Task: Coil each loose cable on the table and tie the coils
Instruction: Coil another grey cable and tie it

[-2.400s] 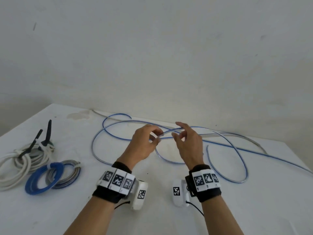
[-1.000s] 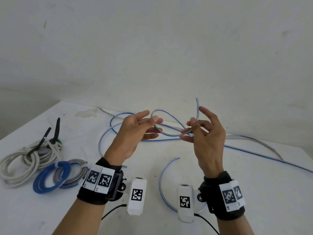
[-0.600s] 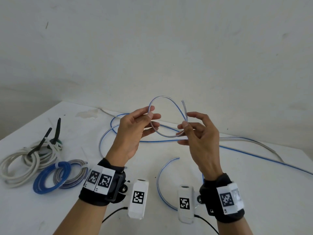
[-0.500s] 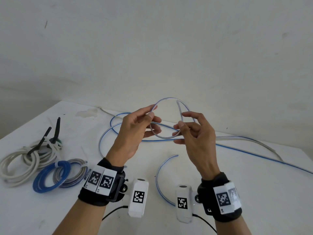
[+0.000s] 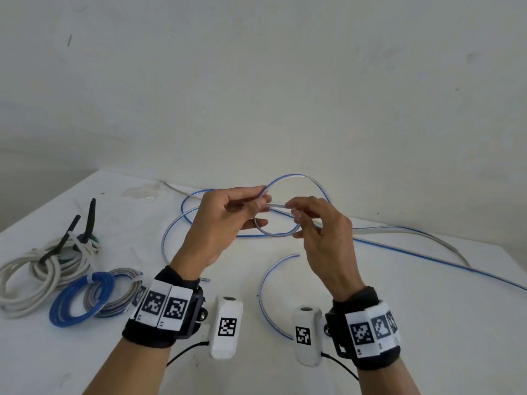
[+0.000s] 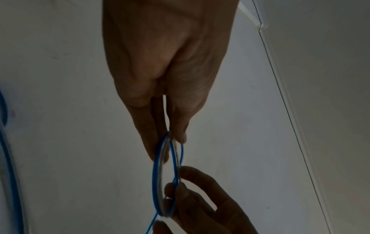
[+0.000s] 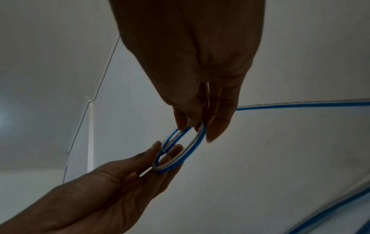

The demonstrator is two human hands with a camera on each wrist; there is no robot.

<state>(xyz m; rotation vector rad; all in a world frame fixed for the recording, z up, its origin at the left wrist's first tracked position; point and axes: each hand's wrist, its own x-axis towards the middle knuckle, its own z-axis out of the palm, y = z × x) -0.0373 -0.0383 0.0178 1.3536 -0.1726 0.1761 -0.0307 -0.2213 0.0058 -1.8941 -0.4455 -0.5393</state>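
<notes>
Black wristbands carry checkered tags and white camera pods.

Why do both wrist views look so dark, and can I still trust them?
Head view: evenly lit, sharp; left hand and right hand pinch the blue-white cable. Left and right wrist views: backlit by the pale wall, hands near-silhouettes, yet the loop stays readable.

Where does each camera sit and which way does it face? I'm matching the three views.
Head: looks forward and down at the table; both forearms, left hand and right hand show.
Left wrist: looks along the left hand at its fingertips; the right hand's fingers show below.
Right wrist: looks along the right hand; the left hand reaches in from lower left.
Shared: all show the cable loop pinched by both hands.
</notes>
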